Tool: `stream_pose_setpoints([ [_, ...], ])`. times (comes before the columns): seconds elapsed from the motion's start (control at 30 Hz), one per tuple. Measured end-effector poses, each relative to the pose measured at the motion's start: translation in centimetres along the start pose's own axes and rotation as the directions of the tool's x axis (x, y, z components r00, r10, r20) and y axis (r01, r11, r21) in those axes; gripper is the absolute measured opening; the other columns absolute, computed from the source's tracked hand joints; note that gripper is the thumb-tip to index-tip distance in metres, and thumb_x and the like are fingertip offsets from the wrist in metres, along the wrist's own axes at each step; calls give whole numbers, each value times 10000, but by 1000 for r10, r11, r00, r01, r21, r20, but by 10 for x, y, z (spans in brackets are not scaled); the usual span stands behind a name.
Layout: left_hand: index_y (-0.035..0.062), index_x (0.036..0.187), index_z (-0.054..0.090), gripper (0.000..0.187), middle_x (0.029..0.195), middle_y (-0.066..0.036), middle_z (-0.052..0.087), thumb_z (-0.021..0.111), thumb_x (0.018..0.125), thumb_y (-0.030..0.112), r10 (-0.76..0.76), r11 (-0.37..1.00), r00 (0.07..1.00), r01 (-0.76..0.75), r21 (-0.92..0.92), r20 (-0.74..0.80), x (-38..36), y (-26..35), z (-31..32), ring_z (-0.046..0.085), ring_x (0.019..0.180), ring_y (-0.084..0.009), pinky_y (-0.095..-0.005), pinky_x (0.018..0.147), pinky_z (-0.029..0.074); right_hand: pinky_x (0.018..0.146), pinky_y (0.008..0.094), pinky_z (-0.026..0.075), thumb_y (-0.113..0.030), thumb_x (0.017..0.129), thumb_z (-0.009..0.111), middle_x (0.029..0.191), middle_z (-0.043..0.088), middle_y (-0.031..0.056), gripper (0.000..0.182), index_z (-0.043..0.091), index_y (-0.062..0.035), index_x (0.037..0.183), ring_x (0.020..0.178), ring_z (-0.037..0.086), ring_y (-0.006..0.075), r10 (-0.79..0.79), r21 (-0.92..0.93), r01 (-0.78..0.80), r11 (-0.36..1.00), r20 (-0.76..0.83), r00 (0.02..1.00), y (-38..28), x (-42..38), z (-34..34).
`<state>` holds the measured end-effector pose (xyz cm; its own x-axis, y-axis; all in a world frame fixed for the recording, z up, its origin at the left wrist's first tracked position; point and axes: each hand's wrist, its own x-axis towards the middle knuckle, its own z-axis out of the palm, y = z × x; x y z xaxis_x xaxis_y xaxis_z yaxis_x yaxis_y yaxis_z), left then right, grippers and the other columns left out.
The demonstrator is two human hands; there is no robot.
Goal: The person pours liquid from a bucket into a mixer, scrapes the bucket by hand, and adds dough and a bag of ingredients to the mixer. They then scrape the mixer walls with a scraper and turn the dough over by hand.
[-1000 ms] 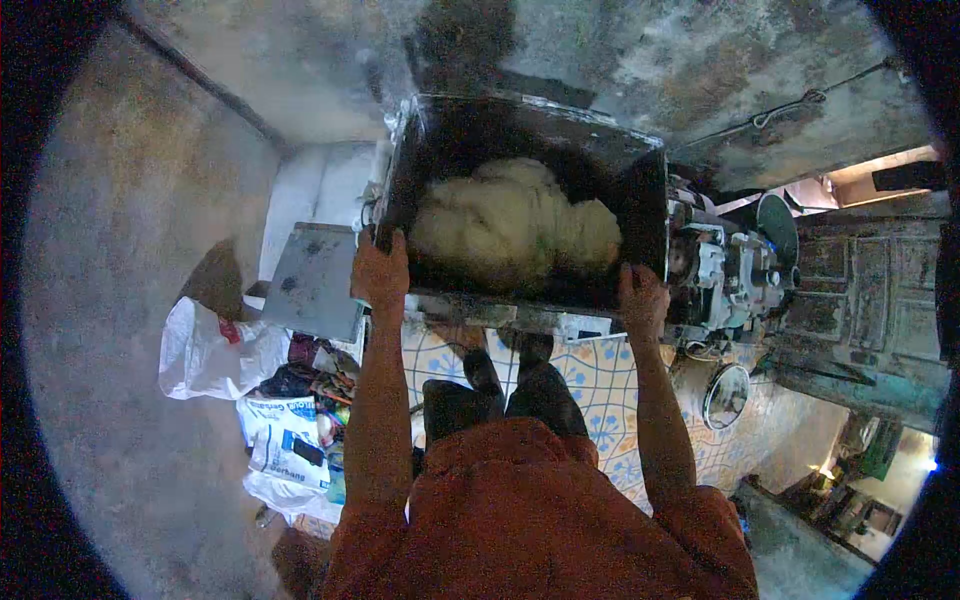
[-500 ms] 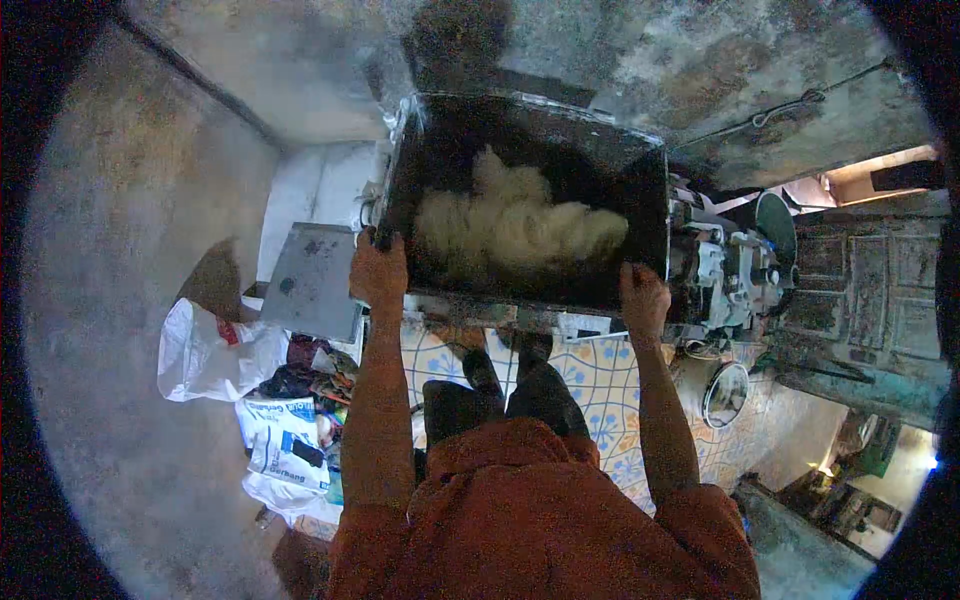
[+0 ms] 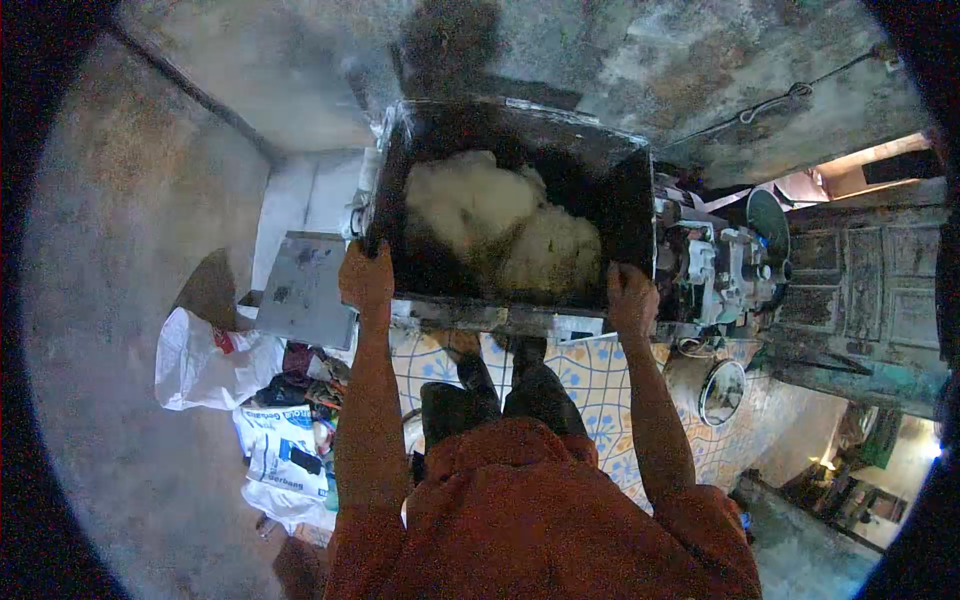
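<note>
In front of me a dark, open-topped rectangular box [image 3: 522,306] holds a pale, lumpy mass [image 3: 480,205] that looks blurred at its edges. My left hand [image 3: 366,282] is closed over the box's near left corner. At the near right corner, the fingers of my right hand [image 3: 632,298] are curled over the rim. Neither hand touches the pale mass. A machine with metal parts [image 3: 715,265] adjoins the box's right side.
A grey flat panel [image 3: 304,285] stands left of the box. White plastic bags [image 3: 205,360] and a cloth heap lie on the floor below it. A round metal-rimmed container [image 3: 722,392] stands at right on the patterned tiles [image 3: 610,400]. Walls rise behind and left.
The pale mass has changed shape, rising higher on the left and lower on the right. Both hands keep their hold on the box's rim.
</note>
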<state>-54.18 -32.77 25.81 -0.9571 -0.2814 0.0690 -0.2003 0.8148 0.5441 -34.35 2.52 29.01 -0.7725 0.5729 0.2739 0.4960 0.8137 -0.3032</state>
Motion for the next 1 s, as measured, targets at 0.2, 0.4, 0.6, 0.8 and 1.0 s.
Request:
stream_pose_setpoints([
  [0.2,86,965,656,374,910,-129,692,657,790,417,124,992,991,-125,-27,-49,4,-13,13,658,817,-353,-478,723,511,656,455,495,-338,885,596,787,666,181,315,691,-39,859,740,644,386,23,45,-24,999,16,1000,-20,4,-15],
  [0.4,98,1005,664,393,927,-126,695,665,786,425,-57,998,998,58,-8,21,3,-5,3,665,828,-345,-490,710,518,676,451,498,-325,871,621,793,673,168,293,692,-41,860,745,654,365,-2,58,4,998,-41,999,-16,3,-11],
  [0.6,124,1042,666,419,941,-142,691,646,792,460,-27,1000,998,27,12,53,9,-8,7,664,850,-357,-503,724,517,671,457,497,-335,870,624,797,678,161,294,690,-49,857,729,652,365,8,-26,-7,1000,27,1000,-17,5,-13],
  [0.8,134,1050,662,424,951,-128,689,619,807,479,-18,994,999,15,109,31,10,-13,15,659,858,-353,-495,740,513,693,466,497,-339,884,599,828,683,163,310,694,-44,867,758,653,368,14,-83,-11,996,40,999,-12,5,-10],
  [1.0,129,1063,654,436,972,-122,681,627,804,479,-26,1000,997,26,2,76,9,-8,4,652,879,-347,-486,757,508,696,458,504,-332,887,595,862,685,179,313,696,-36,894,783,660,365,59,-21,-59,998,-16,998,-21,4,-16],
])
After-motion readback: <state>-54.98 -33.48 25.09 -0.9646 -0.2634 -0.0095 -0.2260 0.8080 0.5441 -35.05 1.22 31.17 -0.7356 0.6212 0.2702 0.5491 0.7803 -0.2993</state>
